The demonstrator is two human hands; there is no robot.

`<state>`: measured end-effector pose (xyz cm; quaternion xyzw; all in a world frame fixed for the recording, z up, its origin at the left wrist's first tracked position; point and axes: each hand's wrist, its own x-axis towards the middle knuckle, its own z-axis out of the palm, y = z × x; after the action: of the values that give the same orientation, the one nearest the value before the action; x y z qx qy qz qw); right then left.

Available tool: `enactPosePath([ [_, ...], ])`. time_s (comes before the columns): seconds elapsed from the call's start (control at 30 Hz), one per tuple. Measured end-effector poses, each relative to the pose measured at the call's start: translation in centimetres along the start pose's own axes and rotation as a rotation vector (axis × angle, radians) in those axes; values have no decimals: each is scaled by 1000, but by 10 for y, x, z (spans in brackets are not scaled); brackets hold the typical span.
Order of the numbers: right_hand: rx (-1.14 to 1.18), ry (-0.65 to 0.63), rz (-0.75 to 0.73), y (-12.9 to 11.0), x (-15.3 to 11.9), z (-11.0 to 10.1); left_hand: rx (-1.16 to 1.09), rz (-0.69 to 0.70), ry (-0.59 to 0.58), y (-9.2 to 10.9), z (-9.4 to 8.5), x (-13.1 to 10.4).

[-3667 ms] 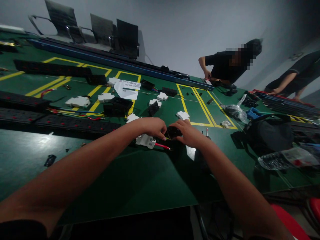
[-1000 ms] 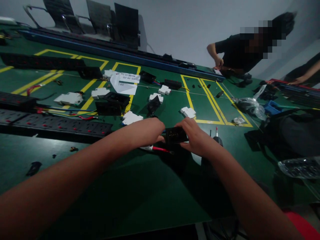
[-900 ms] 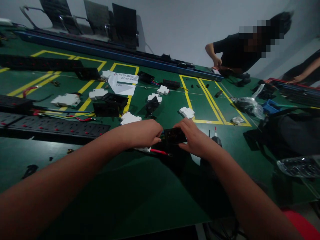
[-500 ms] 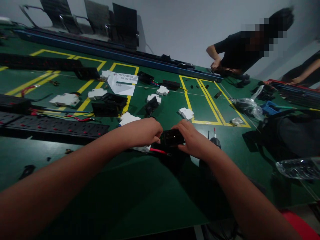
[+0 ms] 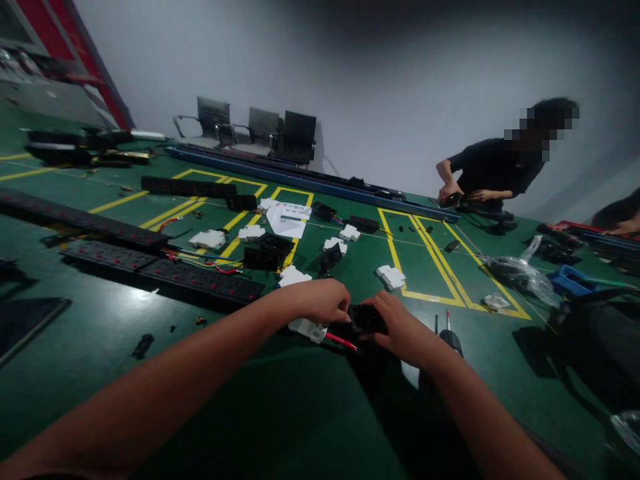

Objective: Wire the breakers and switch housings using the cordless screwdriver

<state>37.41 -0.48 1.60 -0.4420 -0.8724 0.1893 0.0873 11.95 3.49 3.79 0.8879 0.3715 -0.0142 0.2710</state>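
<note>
A small black housing is held low over the green table. My right hand wraps round its right side, thumb below and fingers on top. At its left end is my left hand, fingers curled in a pinch; what lies between them is too small to make out. Below my left hand sits a white module, with a red-handled tool just right of it. Another white module is partly hidden behind my left wrist.
Black socket strips with coloured wires lie at the left. Beyond the hands are a white paper and a white module. A screwdriver is right of my right hand. A person works across the table.
The head view has tilted up and swung left, showing more wall and table. Both hands remain at the black housing with nearly the same grip.
</note>
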Motion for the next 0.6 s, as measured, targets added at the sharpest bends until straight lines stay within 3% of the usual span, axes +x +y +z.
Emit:
enactPosePath([
  [0.23, -3, 11, 24, -4, 1, 3, -204, 53, -67, -15, 5, -2],
  [0.37, -58, 106, 25, 4, -17, -16, -346, 75, -70, -35, -5, -7],
  [0.43, -82, 207, 100, 19, -46, -28, -367, -8, 11, -54, -24, -5],
  [0.5, -92, 280, 256, 42, -91, -32, -279, -193, 235, -76, -52, 3],
  [0.6, -103, 260, 441, 78, -167, -16, -138, -323, 432, -106, -94, 32],
])
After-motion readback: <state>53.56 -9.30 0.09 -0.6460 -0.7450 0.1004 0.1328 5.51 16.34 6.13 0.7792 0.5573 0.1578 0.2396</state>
